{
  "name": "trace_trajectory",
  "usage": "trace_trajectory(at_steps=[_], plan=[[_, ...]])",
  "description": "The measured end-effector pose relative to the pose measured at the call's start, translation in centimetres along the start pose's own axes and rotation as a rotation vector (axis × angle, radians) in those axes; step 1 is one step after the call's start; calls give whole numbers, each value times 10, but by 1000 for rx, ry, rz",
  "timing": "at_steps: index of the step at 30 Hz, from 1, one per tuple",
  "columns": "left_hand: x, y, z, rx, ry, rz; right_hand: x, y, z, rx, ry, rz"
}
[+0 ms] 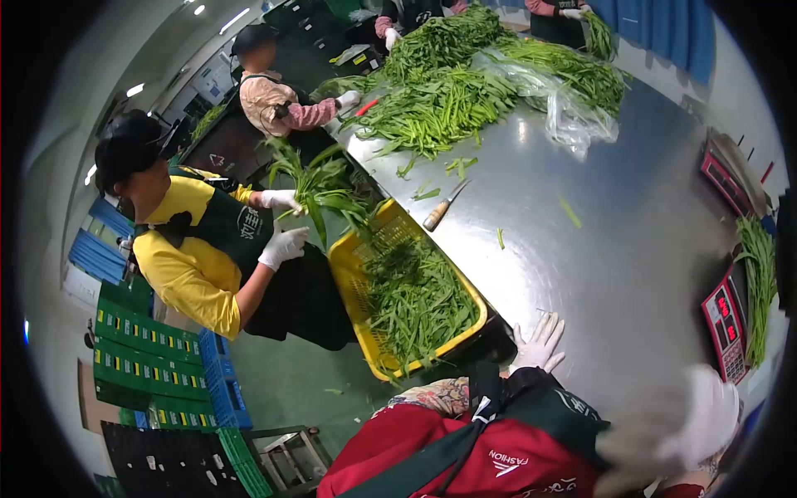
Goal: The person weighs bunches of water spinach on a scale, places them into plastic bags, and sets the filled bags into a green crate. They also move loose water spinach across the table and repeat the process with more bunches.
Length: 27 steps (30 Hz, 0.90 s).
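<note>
I see the left hand (538, 344), in a white glove, laid palm down on the near edge of the metal table (610, 274). Its fingers are straight and a little apart, pointing toward the far side, and I see nothing held in it. The right hand (706, 419), also gloved, shows at the near right as a pale blur, close to the near scale (725, 328). I cannot tell whether its fingers are apart or together, or whether it has hold of anything.

The leafy greens (448, 104) are heaped across the far end of the table, with a clear plastic bag (573, 116) over part of the heap. More cut greens (415, 307) lie in the yellow crate (479, 314), just beside the table's left edge and to the left of my left hand. A long bundle (755, 286) sits at the far right, just beyond the near scale, whose red digits are lit. The far scale (728, 176) stands beyond it.

A knife (440, 212) lies on the table near the left edge, with loose scraps around it. On the left, a co-worker in yellow (195, 257) holds a bunch (320, 187) at the far end of the crate in gloved hands.
</note>
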<state>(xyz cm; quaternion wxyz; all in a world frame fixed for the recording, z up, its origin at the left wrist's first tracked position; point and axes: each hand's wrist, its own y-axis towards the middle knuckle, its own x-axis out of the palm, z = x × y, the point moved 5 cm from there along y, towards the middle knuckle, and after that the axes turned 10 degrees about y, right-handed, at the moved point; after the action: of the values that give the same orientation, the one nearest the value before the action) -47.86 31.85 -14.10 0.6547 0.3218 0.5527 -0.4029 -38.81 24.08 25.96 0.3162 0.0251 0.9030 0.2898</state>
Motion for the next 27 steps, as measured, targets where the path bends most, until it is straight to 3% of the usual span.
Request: trace_trajectory(at_steps=[6,10,15,20,24,27], plan=[[0,-1,1,29,71,-128,-1,28,-15,-39,12,169],[-2,-11,-2,59,137,-143,29,56,-39,-205,27,136],[-9,-21,-18,78,154,-83,88,65,-55,-455,19,-140],[-10,-25,-26,122,79,16,153,52,-64,-556,-34,-540],[3,-31,-33,192,-150,177,192,42,-21,-510,-149,-712],[11,-26,-43,262,-377,343,170,34,55,-363,-205,-478]])
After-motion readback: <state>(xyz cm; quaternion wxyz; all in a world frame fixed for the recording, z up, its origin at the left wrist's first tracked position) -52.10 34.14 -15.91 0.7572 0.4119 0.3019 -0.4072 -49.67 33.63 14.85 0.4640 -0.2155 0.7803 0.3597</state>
